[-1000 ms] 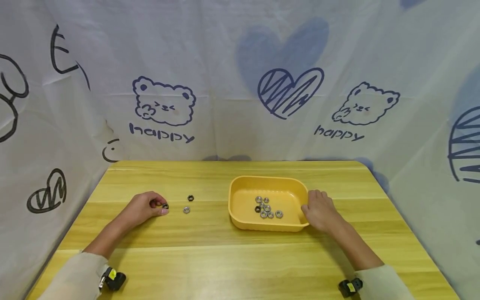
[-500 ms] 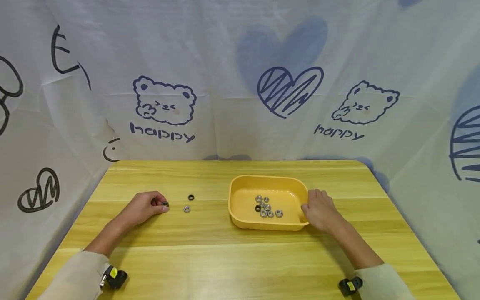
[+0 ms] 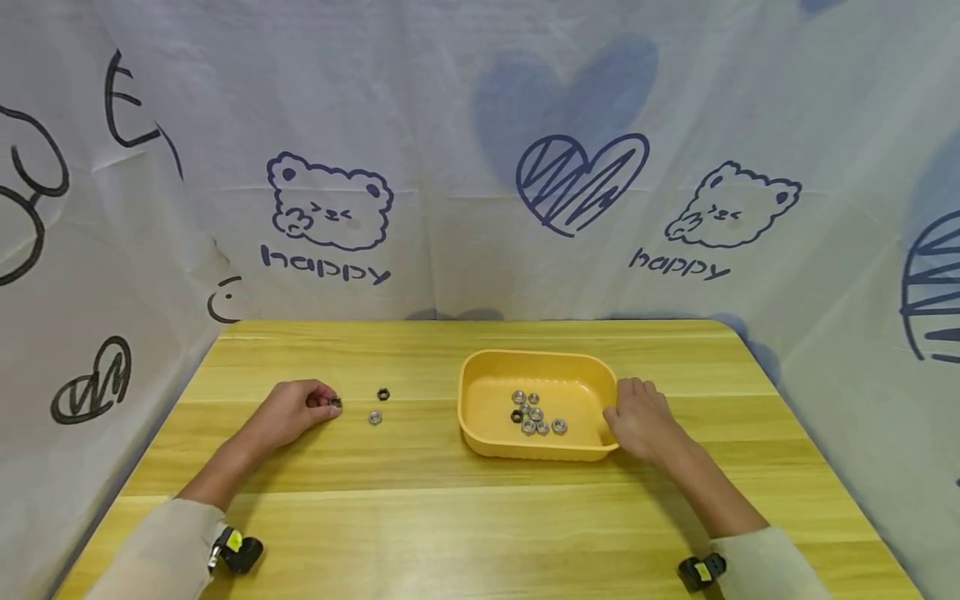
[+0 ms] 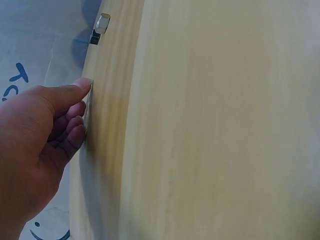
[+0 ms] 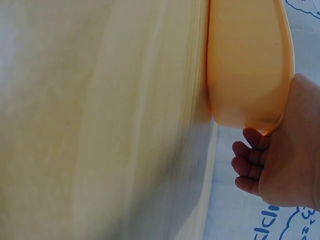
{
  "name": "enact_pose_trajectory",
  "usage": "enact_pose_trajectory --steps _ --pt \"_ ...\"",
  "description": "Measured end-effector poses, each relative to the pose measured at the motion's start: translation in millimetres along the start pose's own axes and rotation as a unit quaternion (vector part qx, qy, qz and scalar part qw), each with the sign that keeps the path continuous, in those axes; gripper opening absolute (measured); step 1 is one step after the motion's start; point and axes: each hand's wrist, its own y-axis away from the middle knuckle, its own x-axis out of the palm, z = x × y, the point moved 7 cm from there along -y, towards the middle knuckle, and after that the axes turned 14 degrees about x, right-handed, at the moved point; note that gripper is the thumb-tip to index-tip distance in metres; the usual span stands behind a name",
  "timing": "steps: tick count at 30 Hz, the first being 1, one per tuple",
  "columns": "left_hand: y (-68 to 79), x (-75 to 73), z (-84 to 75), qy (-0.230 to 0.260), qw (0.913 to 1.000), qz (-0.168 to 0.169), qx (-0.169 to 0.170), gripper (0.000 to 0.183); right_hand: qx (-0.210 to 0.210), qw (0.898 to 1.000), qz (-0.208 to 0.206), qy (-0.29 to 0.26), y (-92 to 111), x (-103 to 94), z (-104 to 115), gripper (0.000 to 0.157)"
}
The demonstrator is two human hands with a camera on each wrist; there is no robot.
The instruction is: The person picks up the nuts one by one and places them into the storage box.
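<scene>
Between thumb and fingertips, my left hand (image 3: 288, 414) pinches a dark hex nut (image 3: 335, 402) at the left of the table. The left wrist view hides that nut behind the fingers. Just right of this hand lie a black nut (image 3: 384, 394) and, nearer me, a silver nut (image 3: 375, 418). My right hand (image 3: 645, 421) grips the right end of a yellow plastic tray (image 3: 540, 453), thumb over the rim and fingers outside, as the right wrist view (image 5: 250, 65) of the tray's side also shows. Inside it sit several silver nuts (image 3: 559, 427) and one black nut (image 3: 517, 416).
The wooden table (image 3: 450, 533) has rounded far corners. A pale cloth (image 3: 450, 233) with blue drawings hangs behind it and along both sides. Each sleeve carries a small black camera, one at the left wrist (image 3: 240, 552) and one at the right (image 3: 701, 572).
My left hand has shifted slightly right, and the dark nut in its fingertips has moved a little up and right in the head view. The right hand and tray have stayed put.
</scene>
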Motion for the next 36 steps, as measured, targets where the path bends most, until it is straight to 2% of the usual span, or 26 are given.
enact_pose_trajectory --steps 21,36 --pt "-17.3 2.0 -20.8 0.009 0.9985 -0.044 0.03 0.023 0.001 1.0 0.003 -0.006 0 -0.4 0 0.035" --pt "-29.0 -2.0 -44.7 -0.002 0.9946 -0.071 0.076 0.022 -0.003 1.0 -0.009 0.001 0 2.0 0 0.033"
